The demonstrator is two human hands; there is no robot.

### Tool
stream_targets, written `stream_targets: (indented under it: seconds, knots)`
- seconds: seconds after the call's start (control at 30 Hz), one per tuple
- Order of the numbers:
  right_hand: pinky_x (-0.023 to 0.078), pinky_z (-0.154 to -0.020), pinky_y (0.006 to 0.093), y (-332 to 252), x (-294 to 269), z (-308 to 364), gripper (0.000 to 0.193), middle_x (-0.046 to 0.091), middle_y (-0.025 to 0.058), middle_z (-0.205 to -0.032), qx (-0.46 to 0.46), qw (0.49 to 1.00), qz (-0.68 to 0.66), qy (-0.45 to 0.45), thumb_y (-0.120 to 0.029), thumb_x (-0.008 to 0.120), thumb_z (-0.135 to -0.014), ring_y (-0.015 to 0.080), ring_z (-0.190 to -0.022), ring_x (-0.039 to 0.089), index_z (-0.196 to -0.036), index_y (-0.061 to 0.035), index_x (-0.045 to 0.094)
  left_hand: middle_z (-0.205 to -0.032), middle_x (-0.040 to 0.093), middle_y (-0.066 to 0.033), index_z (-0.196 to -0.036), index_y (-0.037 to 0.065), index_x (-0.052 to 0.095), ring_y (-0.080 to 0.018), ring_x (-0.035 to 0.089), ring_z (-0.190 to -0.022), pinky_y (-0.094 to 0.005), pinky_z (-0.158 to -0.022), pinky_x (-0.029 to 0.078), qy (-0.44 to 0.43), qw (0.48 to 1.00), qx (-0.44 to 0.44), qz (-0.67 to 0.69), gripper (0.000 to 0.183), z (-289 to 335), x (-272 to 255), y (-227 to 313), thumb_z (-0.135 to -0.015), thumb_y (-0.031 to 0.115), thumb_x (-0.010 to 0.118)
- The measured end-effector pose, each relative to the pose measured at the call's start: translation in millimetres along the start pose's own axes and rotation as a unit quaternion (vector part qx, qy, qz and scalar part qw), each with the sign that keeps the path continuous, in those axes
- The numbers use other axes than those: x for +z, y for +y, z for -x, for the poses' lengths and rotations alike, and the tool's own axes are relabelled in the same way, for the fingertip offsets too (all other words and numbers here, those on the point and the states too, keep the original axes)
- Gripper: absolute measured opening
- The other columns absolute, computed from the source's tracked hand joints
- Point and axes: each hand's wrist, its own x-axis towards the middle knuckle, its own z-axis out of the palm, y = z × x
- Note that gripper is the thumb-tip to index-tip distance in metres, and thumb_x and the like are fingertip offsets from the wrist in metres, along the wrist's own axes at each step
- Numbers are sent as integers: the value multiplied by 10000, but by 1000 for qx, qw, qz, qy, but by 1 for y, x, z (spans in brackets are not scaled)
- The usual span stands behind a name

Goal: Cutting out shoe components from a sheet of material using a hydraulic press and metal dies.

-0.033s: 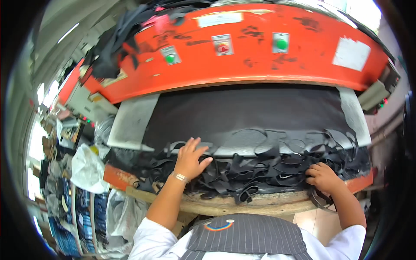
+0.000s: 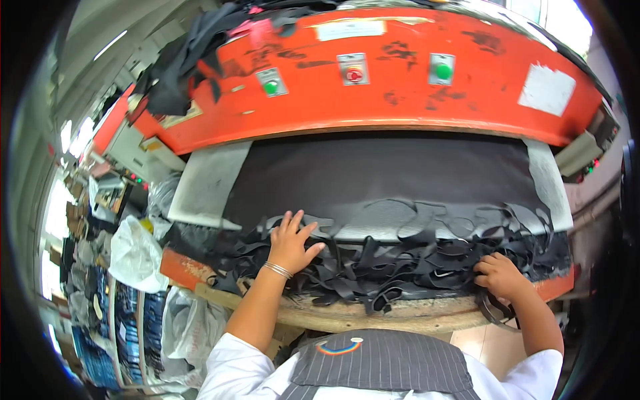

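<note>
My left hand lies with fingers spread over the near edge of a black sheet and the tangle of thin black offcut strips in front of it. Its palm faces down and holds nothing. At the right end of the tangle, my right hand is closed, fingers curled around black offcut strips. A loop of strip hangs below that hand, over the wooden front edge. Curved cut-outs show along the sheet's near edge. What lies under the right palm is hidden.
An orange machine beam spans the back, with two green buttons and a red one. A white board lies under the sheet. A wooden rail runs along the front. White plastic bags and stacked blue goods stand at left.
The view has shifted slightly, so the machine appears a little further right. Both hands keep nearly the same pose and place.
</note>
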Motion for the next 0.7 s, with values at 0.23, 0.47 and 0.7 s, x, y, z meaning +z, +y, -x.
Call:
stream_targets:
  seconds: [0.23, 0.47, 0.7]
  knots:
    - [439, -879, 383, -15, -12, 2, 137, 654, 32, -931, 17, 994, -45, 98, -110, 616, -642, 231, -976, 596, -768, -93, 668, -1568, 166, -161, -1454, 250, 379, -379, 104, -1450, -641, -1082, 163, -327, 939, -94, 45, 702, 84, -23, -67, -868, 610, 520]
    - [508, -853, 478, -107, -112, -50, 157, 649, 84, -848, 140, 976, -1, 168, -95, 624, -623, 294, -902, 634, -759, -17, 611, -1222, 611, -168, -1127, 41, 665, -286, 577, -1143, -342, -980, 440, -270, 911, 11, 312, 374, 56, -86, -181, -887, 328, 645]
    - [500, -919, 496, -176, -177, -219, 163, 651, 96, -889, 38, 986, -51, 153, -108, 635, -644, 292, -927, 649, -789, -34, 637, -1340, 539, -149, -1255, 92, 597, -315, 464, -1281, -412, -1070, 354, -52, 957, 145, 247, 455, -52, -31, -271, -875, 341, 628]
